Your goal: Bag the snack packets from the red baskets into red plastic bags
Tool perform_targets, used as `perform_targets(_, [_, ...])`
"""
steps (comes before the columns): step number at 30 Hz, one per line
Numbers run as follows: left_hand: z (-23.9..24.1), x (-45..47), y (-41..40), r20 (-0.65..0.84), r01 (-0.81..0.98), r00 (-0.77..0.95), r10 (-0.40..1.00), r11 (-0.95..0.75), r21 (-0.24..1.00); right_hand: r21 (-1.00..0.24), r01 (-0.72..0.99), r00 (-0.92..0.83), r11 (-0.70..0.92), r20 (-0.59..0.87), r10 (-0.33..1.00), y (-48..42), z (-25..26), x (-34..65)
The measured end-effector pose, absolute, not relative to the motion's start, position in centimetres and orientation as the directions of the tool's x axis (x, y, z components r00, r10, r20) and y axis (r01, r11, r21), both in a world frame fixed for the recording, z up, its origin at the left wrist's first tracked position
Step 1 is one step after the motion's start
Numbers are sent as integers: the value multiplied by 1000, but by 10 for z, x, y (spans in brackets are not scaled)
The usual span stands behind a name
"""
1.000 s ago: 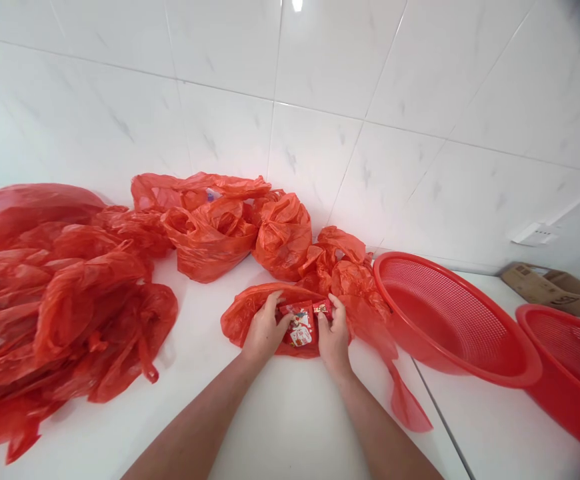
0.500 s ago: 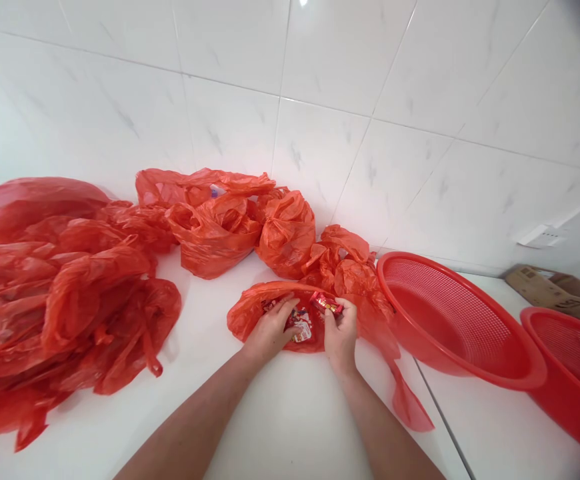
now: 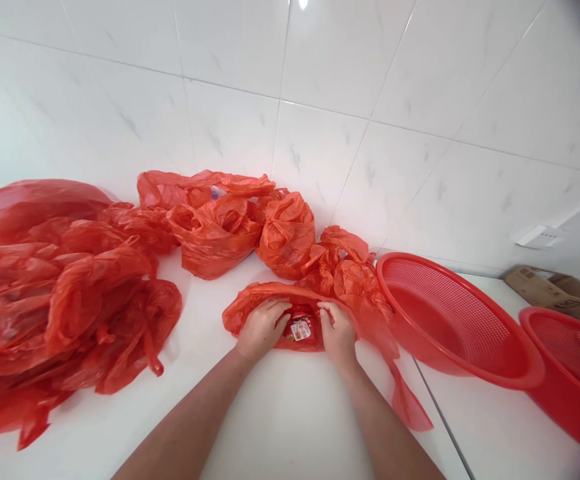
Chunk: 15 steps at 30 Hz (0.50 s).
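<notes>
A red plastic bag (image 3: 243,308) lies open on the white counter (image 3: 290,413) in front of me. My left hand (image 3: 260,328) has its fingers curled over the bag's left rim. My right hand (image 3: 339,332) is curled over the right rim. Between the two hands a small red and white packet (image 3: 300,328) shows inside the bag. A loose strip of the bag trails to the right toward the counter's edge.
A large heap of red plastic bags (image 3: 60,293) fills the left. More knotted red bags (image 3: 220,223) lie by the tiled wall. Two red mesh baskets (image 3: 463,320) (image 3: 570,373) stand at the right, with a cardboard box (image 3: 555,290) behind them.
The small candy in my right hand's fingers is gone from sight. Both hands have moved to the bag's rim and closed over it, drawing the opening narrower over the packet.
</notes>
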<state>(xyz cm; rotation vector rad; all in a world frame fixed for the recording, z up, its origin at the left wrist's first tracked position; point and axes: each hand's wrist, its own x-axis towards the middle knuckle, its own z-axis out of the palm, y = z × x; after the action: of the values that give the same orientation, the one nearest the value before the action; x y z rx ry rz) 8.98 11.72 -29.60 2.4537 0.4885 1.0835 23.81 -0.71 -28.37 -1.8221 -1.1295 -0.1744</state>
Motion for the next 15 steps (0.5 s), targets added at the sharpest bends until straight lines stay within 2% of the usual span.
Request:
perform_targets(3, [-297, 90, 118, 610, 181, 621, 493, -847, 500, -583, 765, 605, -274, 503, 617, -9, -286, 247])
perform_targets(6, [-295, 87, 124, 624, 228, 554, 551, -821, 523, -464, 789, 595, -403, 408, 693, -9, -292, 250])
perform_targets(10, [-292, 80, 132, 686, 258, 410, 601, -798, 544, -379, 809, 570, -450, 316, 758, -6, -296, 250])
perform_targets(15, [-295, 77, 136, 742, 238, 373, 558, -830, 505, -335, 783, 619, -524, 341, 707, -5, -294, 250])
